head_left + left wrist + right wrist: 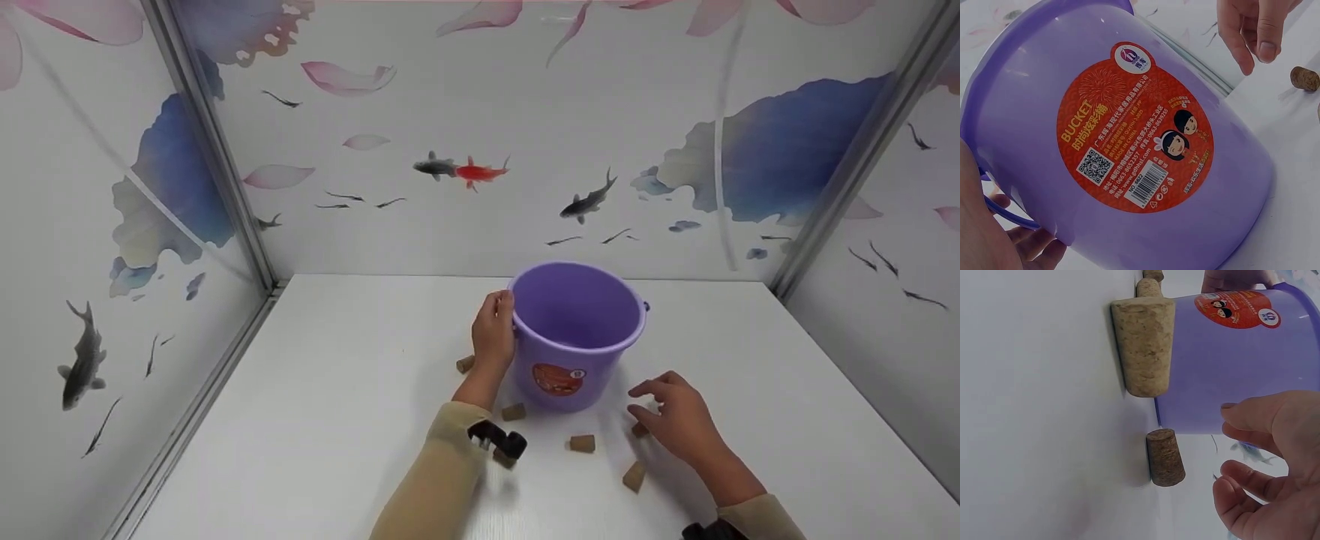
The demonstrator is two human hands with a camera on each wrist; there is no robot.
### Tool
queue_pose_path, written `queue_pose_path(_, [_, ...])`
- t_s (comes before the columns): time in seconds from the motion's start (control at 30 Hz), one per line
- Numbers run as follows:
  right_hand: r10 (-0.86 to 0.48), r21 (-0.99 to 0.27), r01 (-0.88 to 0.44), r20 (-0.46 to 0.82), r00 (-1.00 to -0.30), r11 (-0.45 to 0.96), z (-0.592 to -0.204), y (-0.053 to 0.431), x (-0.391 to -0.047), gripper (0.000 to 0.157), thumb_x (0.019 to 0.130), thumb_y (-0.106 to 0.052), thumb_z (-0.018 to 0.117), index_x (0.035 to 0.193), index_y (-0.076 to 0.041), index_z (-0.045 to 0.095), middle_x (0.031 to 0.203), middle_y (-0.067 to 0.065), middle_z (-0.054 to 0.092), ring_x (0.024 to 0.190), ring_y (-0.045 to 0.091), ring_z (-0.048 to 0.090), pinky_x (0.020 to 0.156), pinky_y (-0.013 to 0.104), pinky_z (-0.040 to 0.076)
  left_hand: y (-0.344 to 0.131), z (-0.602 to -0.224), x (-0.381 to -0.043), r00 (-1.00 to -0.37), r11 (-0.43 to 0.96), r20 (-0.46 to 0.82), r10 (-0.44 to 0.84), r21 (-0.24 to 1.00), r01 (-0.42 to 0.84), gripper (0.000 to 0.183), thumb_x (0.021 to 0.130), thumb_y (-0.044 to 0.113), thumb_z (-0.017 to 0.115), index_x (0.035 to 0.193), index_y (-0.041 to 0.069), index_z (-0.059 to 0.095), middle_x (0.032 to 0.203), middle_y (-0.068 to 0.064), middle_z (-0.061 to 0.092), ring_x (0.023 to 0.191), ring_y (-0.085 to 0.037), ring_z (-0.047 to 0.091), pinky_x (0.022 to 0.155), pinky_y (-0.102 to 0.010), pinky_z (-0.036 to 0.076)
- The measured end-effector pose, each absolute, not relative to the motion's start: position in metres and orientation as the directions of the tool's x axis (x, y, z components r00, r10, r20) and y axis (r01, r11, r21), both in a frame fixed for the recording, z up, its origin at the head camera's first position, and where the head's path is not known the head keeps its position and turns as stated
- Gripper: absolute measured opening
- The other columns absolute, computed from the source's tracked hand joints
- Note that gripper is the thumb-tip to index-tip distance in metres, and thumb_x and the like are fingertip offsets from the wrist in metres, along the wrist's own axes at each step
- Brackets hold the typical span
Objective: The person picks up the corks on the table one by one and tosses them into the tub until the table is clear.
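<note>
A purple plastic bucket (570, 382) with a red round label (1134, 129) stands in front of me, mouth up. My left hand (495, 334) holds it at the left side by the rim; in the left wrist view the fingers lie against the wall beside the handle (1010, 216). To the right of the bucket, my right hand (679, 416) hovers with bent, parted fingers and nothing between them. Partly under that hand is a cork stopper (640, 430), apart from the fingers in the right wrist view. Another cork (634, 476) lies nearer to me.
More tapered corks lie about the bucket: one cork (582, 443) in front, one cork (514, 412) near its base, one cork (466, 364) behind the left wrist. The white table (337, 390) is enclosed by printed panels (480, 97) at the back and sides.
</note>
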State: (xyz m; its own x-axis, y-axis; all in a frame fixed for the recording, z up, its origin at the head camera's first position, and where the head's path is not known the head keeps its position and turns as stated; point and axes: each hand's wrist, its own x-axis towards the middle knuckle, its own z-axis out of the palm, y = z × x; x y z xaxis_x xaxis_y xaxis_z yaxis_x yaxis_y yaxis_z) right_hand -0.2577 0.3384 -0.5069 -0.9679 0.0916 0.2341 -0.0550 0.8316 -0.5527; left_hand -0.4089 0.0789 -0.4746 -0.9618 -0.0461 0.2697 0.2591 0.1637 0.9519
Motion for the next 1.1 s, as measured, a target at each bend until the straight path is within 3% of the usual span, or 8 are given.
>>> queue_pose_path(0.17, [0.077,-0.537,-0.071,0.249,-0.965,0.841,-0.51,0.338,-0.258,0.017,0.089,-0.013,0.084,0.106,-0.009,0.082,0.107,0.013,0.067,0.096,0.029,0.066,0.086,0.049,0.056,0.078,-0.474,-0.409,-0.957,0.162,0.285,-0.048,0.948,0.274,0.046,0.111,0.042,0.044,0.132,0.01,0.069,0.131,-0.012,0.074,0.123,-0.031,0.067,0.103,-0.05,0.054])
queue_pose_path(0.4, [0.052,-0.529,-0.065,0.203,-0.978,0.846,-0.515,0.337,-0.259,0.016,0.087,-0.013,0.086,0.102,-0.011,0.082,0.101,0.011,0.067,0.095,0.027,0.063,0.082,0.043,0.052,0.076,-0.473,-0.407,-0.964,0.162,0.263,-0.049,0.954,0.252,0.046,0.111,0.043,0.045,0.133,0.011,0.069,0.135,-0.012,0.072,0.129,-0.031,0.066,0.108,-0.051,0.052])
queue_pose_path(0.7, [0.016,-0.523,-0.084,0.183,-0.983,0.848,-0.517,0.342,-0.26,0.013,0.086,-0.015,0.087,0.098,-0.013,0.083,0.098,0.008,0.067,0.093,0.024,0.063,0.082,0.045,0.053,0.079,-0.472,-0.407,-0.963,0.167,0.264,-0.057,0.953,0.251,0.045,0.111,0.043,0.045,0.131,0.01,0.069,0.135,-0.012,0.072,0.13,-0.032,0.065,0.11,-0.052,0.051])
queue_pose_path(1.1, [0.011,-0.541,-0.041,0.093,-0.996,0.84,-0.521,0.343,-0.258,0.009,0.085,-0.009,0.083,0.091,-0.015,0.081,0.092,0.005,0.063,0.087,0.018,0.063,0.082,0.04,0.053,0.078,-0.475,-0.409,-0.967,0.161,0.253,-0.043,0.957,0.243,0.048,0.111,0.046,0.044,0.133,0.012,0.068,0.139,-0.012,0.07,0.133,-0.033,0.063,0.111,-0.053,0.051])
